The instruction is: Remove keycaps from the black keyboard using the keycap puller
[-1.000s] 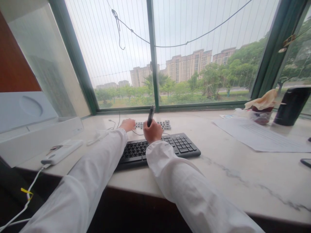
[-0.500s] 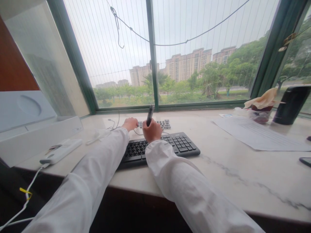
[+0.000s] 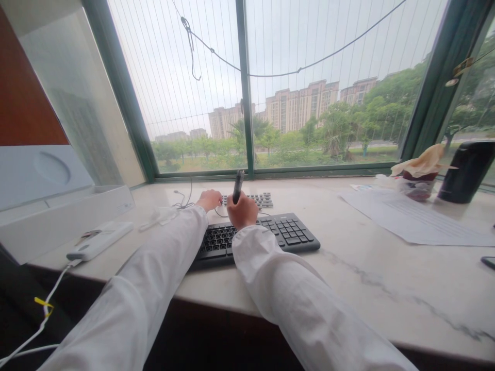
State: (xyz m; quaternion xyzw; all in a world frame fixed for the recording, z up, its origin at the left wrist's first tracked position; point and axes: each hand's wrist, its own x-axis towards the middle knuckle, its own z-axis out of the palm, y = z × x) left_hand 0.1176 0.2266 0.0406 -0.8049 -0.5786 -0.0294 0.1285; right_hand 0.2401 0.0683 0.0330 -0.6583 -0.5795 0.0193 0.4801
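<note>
A black keyboard [image 3: 294,230] lies near the front of the ledge. Its left part shows bare key sockets, while the keys on its right are in place. Behind it are rows of loose keycaps [image 3: 263,199]. My left hand [image 3: 210,199] is at the left end of these rows, fingers curled together; whether a keycap is between them is hidden. Over the keyboard's middle, my right hand [image 3: 243,210] is closed round a black pen [image 3: 238,186], held upright with its upper end sticking out. The pen's lower end is hidden by the hand.
Left on the marble ledge [image 3: 348,299] are a white power strip [image 3: 101,240], an open white box [image 3: 65,216] and a thin cable [image 3: 185,204]. At right are paper sheets [image 3: 402,214], a cup with a cloth [image 3: 419,178] and a black tumbler [image 3: 467,172]. A window [image 3: 328,62] stands behind.
The view has shifted slightly, so everything sits a little lower and further right. Both hands keep the same places relative to the keyboard and keycaps.
</note>
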